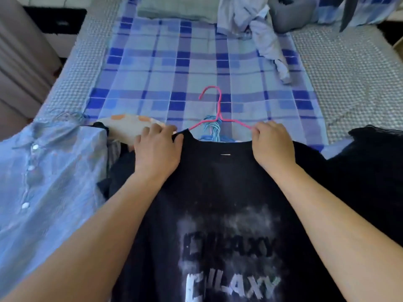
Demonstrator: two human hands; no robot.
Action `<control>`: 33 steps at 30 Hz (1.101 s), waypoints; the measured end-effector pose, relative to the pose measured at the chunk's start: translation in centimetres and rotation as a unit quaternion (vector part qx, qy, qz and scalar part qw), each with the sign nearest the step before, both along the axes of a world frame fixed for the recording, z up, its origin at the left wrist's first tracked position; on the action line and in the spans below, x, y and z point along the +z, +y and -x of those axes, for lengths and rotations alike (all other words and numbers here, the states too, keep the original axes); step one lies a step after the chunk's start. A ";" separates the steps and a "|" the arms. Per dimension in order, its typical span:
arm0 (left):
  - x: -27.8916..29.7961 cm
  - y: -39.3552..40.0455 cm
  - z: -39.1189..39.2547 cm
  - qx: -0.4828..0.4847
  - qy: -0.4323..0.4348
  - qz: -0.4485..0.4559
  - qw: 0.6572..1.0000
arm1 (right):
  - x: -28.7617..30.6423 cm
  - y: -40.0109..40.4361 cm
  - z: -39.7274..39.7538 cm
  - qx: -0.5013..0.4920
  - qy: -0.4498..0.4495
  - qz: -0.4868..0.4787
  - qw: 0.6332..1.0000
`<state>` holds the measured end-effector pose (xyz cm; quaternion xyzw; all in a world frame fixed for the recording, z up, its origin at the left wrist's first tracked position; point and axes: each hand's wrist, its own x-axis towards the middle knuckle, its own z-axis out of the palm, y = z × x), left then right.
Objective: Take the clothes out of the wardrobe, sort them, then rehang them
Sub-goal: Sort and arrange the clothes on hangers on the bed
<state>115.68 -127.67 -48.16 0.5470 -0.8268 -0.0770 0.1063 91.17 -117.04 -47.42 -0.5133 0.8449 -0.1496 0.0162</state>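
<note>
The fingers [162, 129] of the left hand [157, 149] were curled over the left shoulder of the black T-shirt [218, 192], pinching the fabric at the edge of the neckline, while the right hand [272, 144] was clenched on the shirt's right shoulder, its fingertips closed where the arm of the pink hanger [214, 118] met the cloth. The T-shirt lay face up on the near edge of the bed [349, 83], collar toward the far side, with a pale grey cloudy print and blurred white lettering low on its chest. The hanger's arms ran into the shirt's neck opening and its hook stuck out beyond the collar, flat on the blue checked blanket [174, 68]. Just beyond the collar, under the hanger's neck, lay a bundle of light blue hangers [212, 127]. To the left of the T-shirt lay a light blue buttoned shirt [43, 182], collar away from the viewer, and just beyond the left hand a cream garment with orange spots [128, 127] touched the fingers. To the right of the T-shirt lay another dark garment [375, 160]. Well beyond the T-shirt, at the far side of the blanket, a crumpled pale blue shirt [261, 35] trailed toward the middle, beside a folded grey-green cloth [174, 7].
</note>
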 end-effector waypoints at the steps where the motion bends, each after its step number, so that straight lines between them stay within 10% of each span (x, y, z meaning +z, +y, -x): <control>1: -5.3 -0.5 0.8 -0.006 -0.054 -0.042 0.998 | -5.5 -0.5 0.7 -0.006 0.000 -0.091 0.996; 6: -22.3 0.9 1.1 -0.005 -0.097 -0.108 0.989 | -20.7 0.8 1.9 -0.068 0.019 -0.214 0.974; 14: -19.6 -1.2 1.7 0.003 -0.138 -0.175 0.975 | -15.6 -1.7 1.8 -0.047 -0.054 -0.344 0.936; 20: -11.4 10.1 7.6 -0.077 -0.003 -0.149 0.986 | -6.1 10.0 -4.5 -0.024 -0.183 0.011 0.983; 25: -8.7 27.3 15.5 -0.281 0.101 -0.176 0.938 | -3.3 28.9 -2.0 -0.242 -0.186 0.115 0.945; 29: -10.8 30.4 20.0 -0.336 0.002 -0.112 0.935 | -3.9 41.3 2.7 -0.329 -0.217 0.055 0.917; 33: -14.3 29.3 18.7 -0.257 -0.297 -0.151 0.907 | -4.9 47.9 8.4 -0.302 -0.248 -0.071 0.918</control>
